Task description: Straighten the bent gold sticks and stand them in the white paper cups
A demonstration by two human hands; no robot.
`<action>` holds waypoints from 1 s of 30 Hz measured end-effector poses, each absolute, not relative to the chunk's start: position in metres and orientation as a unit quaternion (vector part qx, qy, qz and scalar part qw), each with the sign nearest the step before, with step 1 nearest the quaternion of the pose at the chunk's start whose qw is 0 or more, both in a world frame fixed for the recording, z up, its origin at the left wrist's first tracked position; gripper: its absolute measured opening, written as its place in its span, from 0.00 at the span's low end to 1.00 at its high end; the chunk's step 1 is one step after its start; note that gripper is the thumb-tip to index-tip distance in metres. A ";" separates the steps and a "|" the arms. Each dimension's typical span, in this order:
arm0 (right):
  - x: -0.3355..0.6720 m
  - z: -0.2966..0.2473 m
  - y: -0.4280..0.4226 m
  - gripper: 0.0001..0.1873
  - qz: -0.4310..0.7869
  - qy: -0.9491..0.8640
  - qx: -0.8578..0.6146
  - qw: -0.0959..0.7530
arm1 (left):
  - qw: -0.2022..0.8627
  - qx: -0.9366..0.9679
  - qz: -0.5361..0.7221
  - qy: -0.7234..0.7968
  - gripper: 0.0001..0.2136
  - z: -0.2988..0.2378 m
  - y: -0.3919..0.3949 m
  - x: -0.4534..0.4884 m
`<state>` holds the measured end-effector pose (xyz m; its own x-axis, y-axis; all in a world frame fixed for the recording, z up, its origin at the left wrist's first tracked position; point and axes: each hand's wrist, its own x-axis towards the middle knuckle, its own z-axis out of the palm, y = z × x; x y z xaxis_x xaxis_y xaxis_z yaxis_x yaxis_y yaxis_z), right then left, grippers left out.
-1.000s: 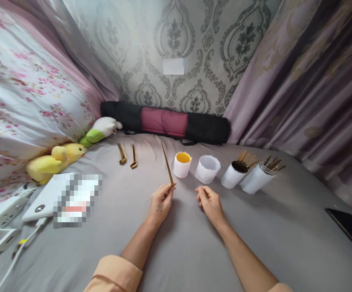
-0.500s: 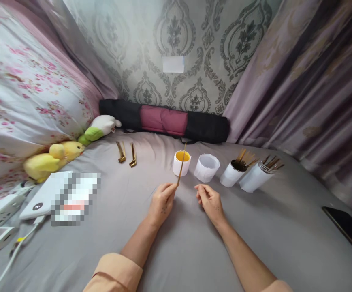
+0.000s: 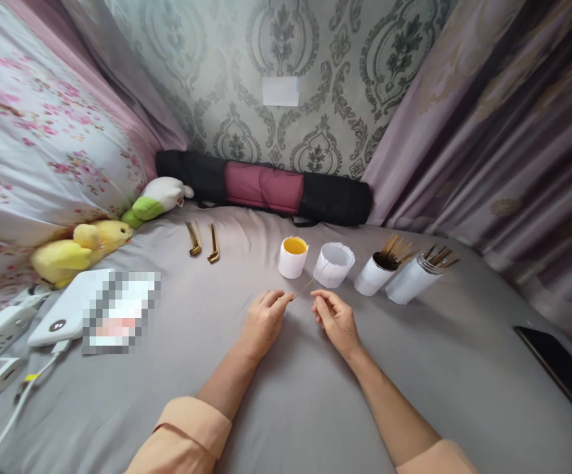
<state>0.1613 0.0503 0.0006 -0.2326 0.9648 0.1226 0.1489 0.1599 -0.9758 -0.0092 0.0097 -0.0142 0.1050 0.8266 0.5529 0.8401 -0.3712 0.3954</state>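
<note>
Stick [image 3: 308, 285] mid-frame, pinched in left grip [image 3: 264, 320]; right grip [image 3: 336, 324] curled, contents unclear; cups [image 3: 292, 264] just beyond, cans [image 3: 371, 279] mid-right; roll [image 3: 264, 185] edging upper centre; sheet [image 3: 305, 421] spreading lower centre.

And round it goes! The thin brown stick [image 3: 307, 285] in the left hand [image 3: 264, 319], first leaning up to the left, then crossing the yellow-lined cup [image 3: 293, 264], has now swung right, slanting towards the plain white cup [image 3: 335, 275]. The left hand has rolled inward with it, and the right hand [image 3: 334, 321] has shifted, its fingertips now just beside the stick.
</note>
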 end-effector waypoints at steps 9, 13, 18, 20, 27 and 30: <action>0.160 0.001 0.047 0.15 0.492 -0.623 -0.431 0.430 | 0.035 -0.766 -0.304 -0.565 0.15 -0.012 0.008 -0.007; 0.160 0.002 0.046 0.16 0.500 -0.617 -0.425 0.435 | 0.041 -0.771 -0.288 -0.566 0.15 -0.012 0.008 -0.006; 0.159 0.006 0.046 0.17 0.515 -0.599 -0.425 0.442 | 0.044 -0.780 -0.274 -0.562 0.14 -0.009 0.007 -0.006; 0.159 0.006 0.046 0.17 0.518 -0.590 -0.429 0.446 | 0.046 -0.782 -0.268 -0.562 0.14 -0.009 0.006 -0.006; 0.160 0.003 0.048 0.18 0.539 -0.566 -0.430 0.452 | 0.048 -0.784 -0.257 -0.563 0.13 -0.009 0.007 -0.003; 0.160 0.001 0.049 0.18 0.545 -0.556 -0.434 0.454 | 0.041 -0.784 -0.253 -0.566 0.13 -0.010 0.008 -0.003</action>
<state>0.1597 0.0486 0.0015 -0.2121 0.9767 0.0315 -0.0118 0.0297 -0.9995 -0.0029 0.0078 -0.0102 0.2314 0.8661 0.4431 0.9073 -0.3565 0.2230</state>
